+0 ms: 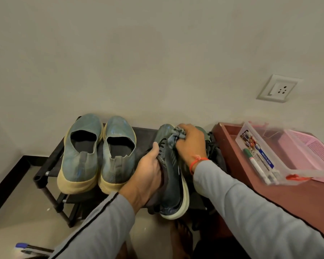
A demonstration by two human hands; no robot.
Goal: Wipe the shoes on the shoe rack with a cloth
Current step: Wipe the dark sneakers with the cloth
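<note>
A dark lace-up sneaker (171,176) with a white sole is tilted on its side over the right part of the black shoe rack (49,165). My left hand (148,171) grips it around the collar and heel. My right hand (190,144) clutches a crumpled grey cloth (174,137) and presses it against the sneaker's toe end. A second dark shoe (211,148) lies mostly hidden behind my right hand. Two blue-green slip-on shoes with yellowed soles, the left slip-on (80,152) and the right slip-on (118,152), stand side by side on the rack's left half.
A reddish wooden table (281,200) stands right of the rack, carrying a clear plastic box (260,156) with markers and a pink basket (314,154). A wall socket (278,88) is above it. Pens (30,249) lie on the floor at bottom left. The wall is close behind the rack.
</note>
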